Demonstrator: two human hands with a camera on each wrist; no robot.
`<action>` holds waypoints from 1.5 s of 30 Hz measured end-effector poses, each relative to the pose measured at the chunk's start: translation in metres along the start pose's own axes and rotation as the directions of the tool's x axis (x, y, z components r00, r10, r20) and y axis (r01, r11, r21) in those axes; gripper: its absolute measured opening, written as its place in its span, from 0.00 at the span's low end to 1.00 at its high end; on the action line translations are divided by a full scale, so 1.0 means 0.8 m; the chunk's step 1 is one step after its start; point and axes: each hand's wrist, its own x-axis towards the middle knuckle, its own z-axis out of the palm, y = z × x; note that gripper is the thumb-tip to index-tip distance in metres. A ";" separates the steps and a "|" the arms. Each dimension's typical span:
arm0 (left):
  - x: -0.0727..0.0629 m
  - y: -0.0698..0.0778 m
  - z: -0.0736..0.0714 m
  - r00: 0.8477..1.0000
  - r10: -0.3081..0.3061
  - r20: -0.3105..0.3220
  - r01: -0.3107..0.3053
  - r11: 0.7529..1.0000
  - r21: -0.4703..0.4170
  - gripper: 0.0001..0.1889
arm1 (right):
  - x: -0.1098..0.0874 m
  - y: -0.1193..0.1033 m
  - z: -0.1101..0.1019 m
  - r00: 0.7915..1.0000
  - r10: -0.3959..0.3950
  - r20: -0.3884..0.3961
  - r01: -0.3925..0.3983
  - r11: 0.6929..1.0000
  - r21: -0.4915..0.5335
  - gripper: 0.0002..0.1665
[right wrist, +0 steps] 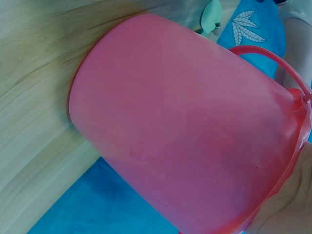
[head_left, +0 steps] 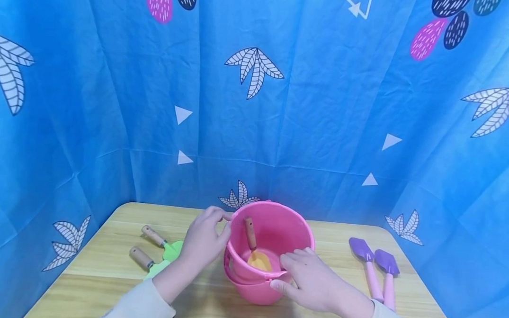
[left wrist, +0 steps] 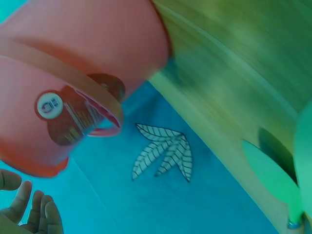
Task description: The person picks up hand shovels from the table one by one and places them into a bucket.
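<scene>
In the head view, find the pink bucket [head_left: 283, 231] at the middle of the wooden table [head_left: 105, 261], mouth up between both hands. Looks like smooth moulded plastic: probably light, stiff at the rim, springier down the wall, and hard to break. Holds a yellow scoop [head_left: 257, 259], lying inside with its wooden grip up along the wall; likely adds little weight, but may slide or rattle at any tilt. Note with the right hand [head_left: 311, 280] a pinch on the near right of the rim, fingers hooked inside, thumb outside. Note with the left hand [head_left: 206, 235] a loose bend of the fingers at the left of the rim. Find two green shovels [head_left: 173, 251] near the left wrist and two purple shovels [head_left: 363, 249] out past the right hand.

In the left wrist view, see the left fingers at lower left, parted, close by the rim, apparently gripping nothing. Follow the carrying handle [left wrist: 58, 67] across the wall, past a printed label [left wrist: 63, 129]. Expect free swing there; better for a straight lift than for steadying.

In the right wrist view, see the broad bare wall and, at lower right, the right hand against the rim. Impossible to see the fingertips here. Probably slippery along the wall; best held at opposite sides of the rim.
</scene>
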 end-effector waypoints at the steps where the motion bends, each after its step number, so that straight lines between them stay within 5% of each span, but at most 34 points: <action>1: -0.001 -0.003 -0.003 1.000 -0.004 -0.002 0.004 1.000 0.003 0.09 | 0.000 0.000 0.000 1.000 0.000 -0.001 0.000 1.000 -0.001 0.21; 28: -0.015 -0.099 -0.047 0.993 -0.101 -0.065 0.106 0.991 0.076 0.11 | -0.001 -0.002 0.000 1.000 0.021 0.022 -0.022 1.000 0.004 0.22; 45: -0.025 -0.151 -0.052 0.985 -0.147 -0.088 0.158 0.979 0.130 0.11 | -0.001 -0.002 -0.001 0.999 0.035 0.029 -0.036 0.999 0.029 0.22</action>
